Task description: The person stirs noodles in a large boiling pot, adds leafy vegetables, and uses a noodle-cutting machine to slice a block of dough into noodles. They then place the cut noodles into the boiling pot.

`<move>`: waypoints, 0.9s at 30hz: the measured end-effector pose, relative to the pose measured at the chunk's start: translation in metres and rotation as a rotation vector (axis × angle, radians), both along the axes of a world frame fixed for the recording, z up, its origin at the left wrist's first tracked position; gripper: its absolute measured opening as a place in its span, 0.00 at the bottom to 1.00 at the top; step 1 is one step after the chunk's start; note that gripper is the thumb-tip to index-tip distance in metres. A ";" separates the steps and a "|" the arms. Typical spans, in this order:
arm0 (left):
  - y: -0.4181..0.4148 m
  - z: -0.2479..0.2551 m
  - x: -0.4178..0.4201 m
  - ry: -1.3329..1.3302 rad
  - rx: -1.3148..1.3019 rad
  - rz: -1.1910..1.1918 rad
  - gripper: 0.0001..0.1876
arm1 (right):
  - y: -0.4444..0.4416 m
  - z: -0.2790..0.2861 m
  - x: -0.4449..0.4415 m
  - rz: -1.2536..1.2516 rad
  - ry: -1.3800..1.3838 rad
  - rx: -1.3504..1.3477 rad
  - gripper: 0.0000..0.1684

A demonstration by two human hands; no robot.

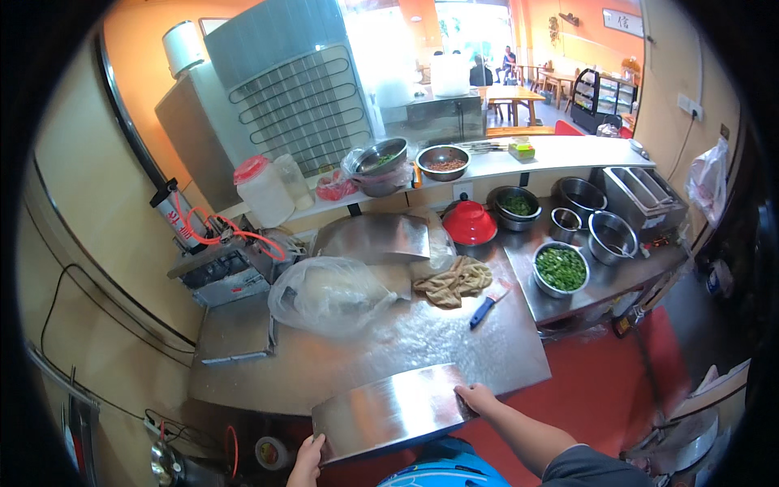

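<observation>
I hold a wide stainless steel panel [389, 417] between my two hands, at the near edge of the metal worktable [389, 365]. My left hand [309, 458] grips its left end and my right hand [476, 399] its right end. The panel's underside is hidden. Beyond it on the tabletop lie a scraper with a blue handle [484, 311] and a crumpled tan cloth [453, 281]. A clear plastic bag [331, 295] with something pale inside rests to their left. Behind the bag stands a curved steel cover [374, 236].
On the right counter stand a bowl of chopped greens [561, 269], a steel pot [611, 236] and a red lid [468, 223]. A machine with orange hoses [222, 243] stands at the left. Bowls and a red-lidded plastic jar [263, 192] line the shelf [566, 149]. Several people sit far off.
</observation>
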State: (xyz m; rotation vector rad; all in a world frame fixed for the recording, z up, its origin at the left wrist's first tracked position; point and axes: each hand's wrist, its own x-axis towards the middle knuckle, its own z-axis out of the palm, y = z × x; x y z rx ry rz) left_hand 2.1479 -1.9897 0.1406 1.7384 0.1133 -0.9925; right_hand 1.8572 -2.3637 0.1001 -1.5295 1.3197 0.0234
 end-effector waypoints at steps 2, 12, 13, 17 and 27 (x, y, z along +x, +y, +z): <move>-0.029 0.003 0.029 0.025 0.101 -0.009 0.12 | -0.023 -0.017 0.031 -0.001 0.022 -0.073 0.34; -0.073 -0.049 0.121 0.120 0.175 0.054 0.23 | -0.169 0.027 0.079 -0.031 0.113 -0.394 0.39; -0.087 -0.041 0.122 0.116 0.209 0.041 0.24 | -0.183 0.028 0.081 -0.003 0.151 -0.406 0.43; -0.120 -0.027 0.126 0.000 0.342 -0.047 0.24 | -0.218 0.000 0.090 0.031 0.397 -0.463 0.40; -0.103 -0.025 0.190 -0.643 0.472 -0.481 0.21 | -0.177 -0.026 0.100 -0.573 -0.297 -0.191 0.27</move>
